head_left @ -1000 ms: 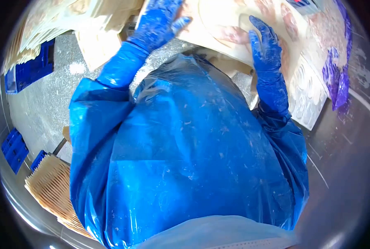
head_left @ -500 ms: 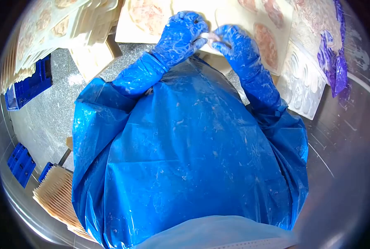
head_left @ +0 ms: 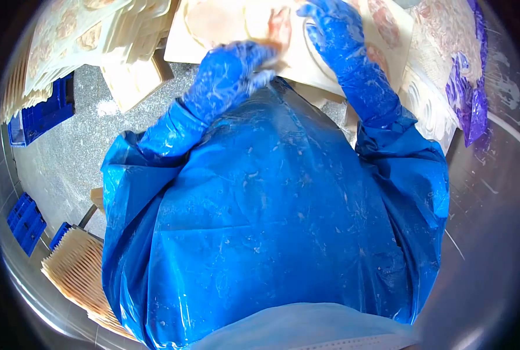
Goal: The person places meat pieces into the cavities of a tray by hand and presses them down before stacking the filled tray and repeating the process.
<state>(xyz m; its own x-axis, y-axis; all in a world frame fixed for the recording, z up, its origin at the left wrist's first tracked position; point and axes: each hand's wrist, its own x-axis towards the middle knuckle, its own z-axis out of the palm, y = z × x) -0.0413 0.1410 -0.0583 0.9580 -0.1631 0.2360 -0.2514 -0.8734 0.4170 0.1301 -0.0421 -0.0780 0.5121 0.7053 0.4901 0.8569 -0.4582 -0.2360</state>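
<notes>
My left hand (head_left: 228,76), in a wet blue glove, is at the near edge of a cream board (head_left: 184,49). Its thumb is apart from the slightly blurred fingers. The fingertips meet the lower end of a pink, meat-like piece (head_left: 279,26), and the exact contact is blurred. Over the board's right part is my right hand (head_left: 335,35), gloved in blue too, fingers apart and nothing visible in them. More flat pink pieces (head_left: 383,22) lie in oval outlines on the board's right side.
Stacked cream sheets with pink pieces (head_left: 67,26) stand upper left. A pale meat-like mass (head_left: 446,29) lies on purple plastic (head_left: 474,111) at the right, near a translucent moulded tray (head_left: 426,105). Blue crates (head_left: 26,223) and ridged cream sheets (head_left: 79,268) are at the left.
My hands have parted. The left moved down and left, the right moved up and is off the small pink piece both held. A pink piece now shows between them on or above the board.
</notes>
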